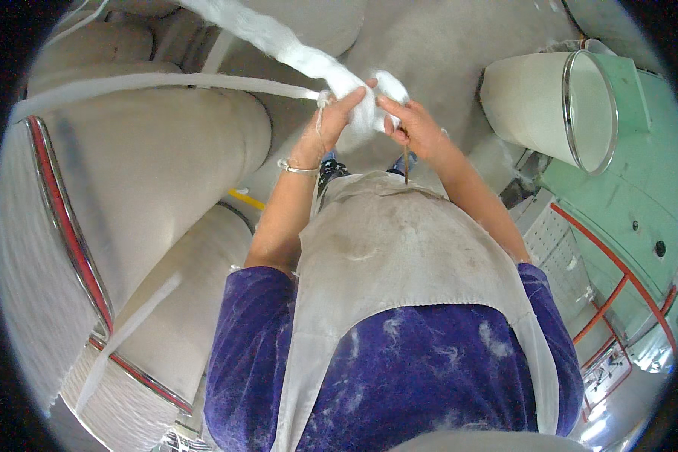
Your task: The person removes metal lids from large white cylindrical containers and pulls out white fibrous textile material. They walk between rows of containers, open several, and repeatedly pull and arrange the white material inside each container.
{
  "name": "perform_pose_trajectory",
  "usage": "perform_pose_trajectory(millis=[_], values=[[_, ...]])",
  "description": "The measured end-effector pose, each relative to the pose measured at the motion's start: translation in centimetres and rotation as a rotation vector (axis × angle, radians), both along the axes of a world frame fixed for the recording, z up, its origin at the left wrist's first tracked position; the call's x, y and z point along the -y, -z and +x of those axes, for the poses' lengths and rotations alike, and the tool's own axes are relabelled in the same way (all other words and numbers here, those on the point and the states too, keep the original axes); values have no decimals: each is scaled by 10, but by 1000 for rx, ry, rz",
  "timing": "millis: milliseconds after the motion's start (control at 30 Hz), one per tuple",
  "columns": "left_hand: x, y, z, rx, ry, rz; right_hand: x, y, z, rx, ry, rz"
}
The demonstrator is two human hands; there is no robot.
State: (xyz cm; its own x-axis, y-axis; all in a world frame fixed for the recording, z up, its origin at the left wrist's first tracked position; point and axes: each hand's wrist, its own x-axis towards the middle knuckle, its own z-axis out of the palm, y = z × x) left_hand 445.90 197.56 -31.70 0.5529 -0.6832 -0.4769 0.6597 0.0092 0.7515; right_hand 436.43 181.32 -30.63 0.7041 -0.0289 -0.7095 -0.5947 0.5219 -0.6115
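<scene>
Over on the right, the green machine (603,200) fills the side, a red rail (625,271) curving along its nearer part. Across to the left, and here's a big can (166,166), white fibre packed inside its red-and-silver rim, with a second can (177,301) nearer, just beside it. Far right, a white tub (527,105) shows its open mouth. In the middle, a pale apron (407,248) over a purple shirt (429,369), lint all over it! And the thick white rope (279,41) comes in from far left, right to both hands: the left hand (335,117) grips it, thumb on top, and the right hand (413,128) pinches its looped end, close beside. A thinner band (203,81) reaches the left hand's outer side. Below the right hand, a brown stick (406,162); held or not, can't tell. Smallest, a bracelet (299,169) on the left wrist.
</scene>
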Motion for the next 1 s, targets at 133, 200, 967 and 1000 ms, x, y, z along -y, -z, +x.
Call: perform_pose_trajectory(millis=[133,200,967,1000], values=[[-6,0,9,53,32,21,-11,8,13,61,46,-11],[-13,-1,15,38,-5,45,-12,0,18,-32,115,-54],[3,-92,38,-56,-222,-358,-39,-94,21,508,-491,-1582],[5,-97,40,-65,-231,-371,-36,-96,19,605,-417,-1588]])
